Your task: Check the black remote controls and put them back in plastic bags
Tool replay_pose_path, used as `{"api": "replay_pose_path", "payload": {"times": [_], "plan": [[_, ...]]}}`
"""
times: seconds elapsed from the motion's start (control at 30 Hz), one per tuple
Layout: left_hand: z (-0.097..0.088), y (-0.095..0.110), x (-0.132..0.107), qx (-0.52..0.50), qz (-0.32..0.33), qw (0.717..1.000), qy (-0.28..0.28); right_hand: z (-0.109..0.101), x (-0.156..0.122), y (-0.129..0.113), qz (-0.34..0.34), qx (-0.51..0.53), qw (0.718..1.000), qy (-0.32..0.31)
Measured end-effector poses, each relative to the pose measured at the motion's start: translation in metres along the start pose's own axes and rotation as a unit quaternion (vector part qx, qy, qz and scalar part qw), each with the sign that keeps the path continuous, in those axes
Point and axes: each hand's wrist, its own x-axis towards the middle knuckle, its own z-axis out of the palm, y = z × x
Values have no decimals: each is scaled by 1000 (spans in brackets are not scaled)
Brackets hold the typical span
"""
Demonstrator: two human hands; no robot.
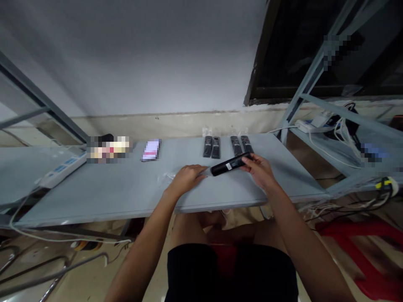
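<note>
While the right hand (260, 170) pinches a black remote control (228, 164) between thumb and fingers near one end, the left hand (188, 178) lies low over the worktop (94, 197), its fingers pressed together and their tips just beside the remote's other end. A thin clear plastic bag (168, 177) shows beneath and beside the left hand; whether those fingers pinch it, I cannot tell. The remote sits tilted above the worktop's middle, nearer the front edge than the back.

Along the back edge, four more black remote controls (207, 146) stand in two pairs, with clear plastic bags (242, 132) behind them against the wall. Further left along that edge lie a flat pink and lilac packet (151, 150), too blurred to identify, and a blurred pile (108, 149). A white power strip (63, 170) lies beyond the worktop's left end. Another power strip (310, 125) sits on a lower metal shelf (327, 144) to the right, among white cables, and a red plastic stool (359, 251) stands on the floor.
</note>
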Motion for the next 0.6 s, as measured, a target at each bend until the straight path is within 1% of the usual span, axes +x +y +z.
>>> {"api": "replay_pose_path", "payload": {"times": [0.07,0.13,0.23,0.3,0.37,0.47,0.53,0.6], "plan": [[-1,1,1,-21,-6,1000,5,1,4,-11,-72,3,996,56],[1,5,2,-40,-5,999,7,7,5,-21,-129,-21,988,77],[5,11,7,-54,2,999,-1,18,5,-27,-189,-94,975,62],[8,15,10,-59,13,998,-7,23,5,-23,-212,-157,964,41],[12,18,14,-63,30,998,-7,24,5,-14,-216,-231,948,15],[16,19,19,-42,52,998,3,22,6,7,-179,-324,928,-51],[16,19,20,-18,55,998,5,19,5,20,-152,-347,922,-76],[16,20,19,-5,55,998,7,18,4,28,-135,-348,925,-72]]}}
